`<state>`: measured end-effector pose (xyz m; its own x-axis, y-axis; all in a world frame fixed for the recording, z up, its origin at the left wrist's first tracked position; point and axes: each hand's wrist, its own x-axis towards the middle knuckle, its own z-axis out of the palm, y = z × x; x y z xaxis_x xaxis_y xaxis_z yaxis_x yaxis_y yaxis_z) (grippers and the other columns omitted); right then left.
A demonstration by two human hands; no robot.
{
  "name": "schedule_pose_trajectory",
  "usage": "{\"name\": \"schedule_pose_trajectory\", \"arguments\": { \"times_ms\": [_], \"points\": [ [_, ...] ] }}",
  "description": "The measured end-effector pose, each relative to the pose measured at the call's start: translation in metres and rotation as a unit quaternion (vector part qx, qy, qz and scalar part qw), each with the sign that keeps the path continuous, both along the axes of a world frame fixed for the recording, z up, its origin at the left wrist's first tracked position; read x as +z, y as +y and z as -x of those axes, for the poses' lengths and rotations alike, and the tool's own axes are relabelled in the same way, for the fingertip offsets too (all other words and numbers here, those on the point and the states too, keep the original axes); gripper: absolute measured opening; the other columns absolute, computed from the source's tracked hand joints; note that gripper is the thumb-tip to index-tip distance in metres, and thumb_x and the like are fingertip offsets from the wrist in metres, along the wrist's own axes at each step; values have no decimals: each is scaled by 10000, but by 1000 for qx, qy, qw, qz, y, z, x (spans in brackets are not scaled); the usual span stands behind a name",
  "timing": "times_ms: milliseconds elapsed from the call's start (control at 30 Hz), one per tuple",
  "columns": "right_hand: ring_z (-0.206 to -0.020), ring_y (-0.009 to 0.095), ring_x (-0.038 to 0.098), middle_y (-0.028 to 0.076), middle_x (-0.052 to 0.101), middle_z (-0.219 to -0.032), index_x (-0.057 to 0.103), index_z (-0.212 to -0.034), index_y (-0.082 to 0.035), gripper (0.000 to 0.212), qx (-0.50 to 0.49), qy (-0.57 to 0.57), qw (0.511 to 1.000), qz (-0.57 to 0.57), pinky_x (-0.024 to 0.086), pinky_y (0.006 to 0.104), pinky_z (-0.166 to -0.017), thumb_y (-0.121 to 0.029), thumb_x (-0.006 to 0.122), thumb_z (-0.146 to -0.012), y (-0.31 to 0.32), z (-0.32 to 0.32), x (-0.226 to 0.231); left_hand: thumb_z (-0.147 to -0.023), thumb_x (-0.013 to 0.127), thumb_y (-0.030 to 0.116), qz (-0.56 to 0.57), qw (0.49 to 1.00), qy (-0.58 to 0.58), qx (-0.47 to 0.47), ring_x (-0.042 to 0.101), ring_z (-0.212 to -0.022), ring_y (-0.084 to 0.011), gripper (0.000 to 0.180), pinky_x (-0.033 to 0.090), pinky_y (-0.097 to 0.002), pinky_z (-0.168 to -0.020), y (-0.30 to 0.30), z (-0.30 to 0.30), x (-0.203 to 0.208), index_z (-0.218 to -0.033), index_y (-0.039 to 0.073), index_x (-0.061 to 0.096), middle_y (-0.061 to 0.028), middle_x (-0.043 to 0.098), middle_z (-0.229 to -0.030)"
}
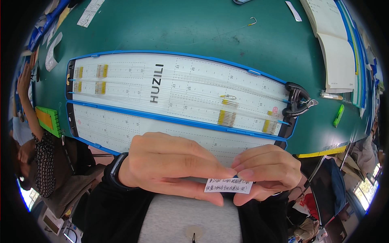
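Observation:
My left hand (174,162) and my right hand (267,172) meet in front of my body, thumbs below and fingers above. Pinched between them is a small white paper slip (227,185) with handwriting on it. Just beyond lies an open, long fishing rig case (133,87) with a blue rim and white panels, its nearer panel partly covered by my hands. Several fishing hooks (227,118) with yellow bindings sit in rows on the farther panel, thin clear lines stretched along it. At the case's right end rests a black plier-like tool (299,100) with metal tips.
On the green table (174,28), a single hook (253,21) trails a line beyond the case. An open notebook (338,60), a pen (331,96) and a bright green tool (339,116) lie right. Another person's arm (30,105) and a green-and-yellow box (48,120) are left.

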<state>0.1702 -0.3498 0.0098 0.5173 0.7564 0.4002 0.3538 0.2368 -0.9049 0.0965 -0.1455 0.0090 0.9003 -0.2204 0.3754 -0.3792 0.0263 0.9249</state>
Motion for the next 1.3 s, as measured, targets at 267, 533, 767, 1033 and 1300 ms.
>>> {"name": "schedule_pose_trajectory", "arguments": {
  "times_ms": [267,533,767,1033,1300],
  "points": [
    [-692,245,640,124,608,-786,572,-901,24,454,-2,-4,1000,-6,541,298,-606,-252,803,-623,1,0,-1,-604,813,167,-9,1000,-4,5,657,-645,-147,435,484,-179,-459,0,1,0,-950,-18,624,-123,660,-835],
    [-675,248,641,130,611,-770,577,-890,35,454,-7,-4,1000,-15,539,295,-590,-241,812,-615,1,0,-3,-602,814,167,-24,1000,0,13,658,-646,-149,430,489,-181,-465,0,1,2,-945,-16,629,-122,662,-826],
    [-686,250,642,130,609,-780,576,-895,37,451,-2,-4,1000,-4,538,293,-595,-236,806,-620,1,-1,-1,-594,815,169,-23,1000,1,14,658,-646,-154,434,497,-188,-470,0,1,1,-940,-19,631,-123,663,-815],
    [-713,224,642,97,643,-826,645,-896,6,361,-48,59,997,-1,519,284,-602,-147,799,-608,1,7,0,-594,815,177,-35,999,-6,12,657,-640,-152,438,498,-189,-471,0,0,1,-940,-18,631,-126,663,-816],
    [-713,223,640,97,641,-819,643,-899,7,370,-46,61,997,-6,520,286,-599,-140,802,-599,2,7,0,-592,816,178,-37,999,-4,21,655,-636,-149,439,491,-189,-468,-1,1,2,-942,-12,630,-123,664,-810]
  ]
}}
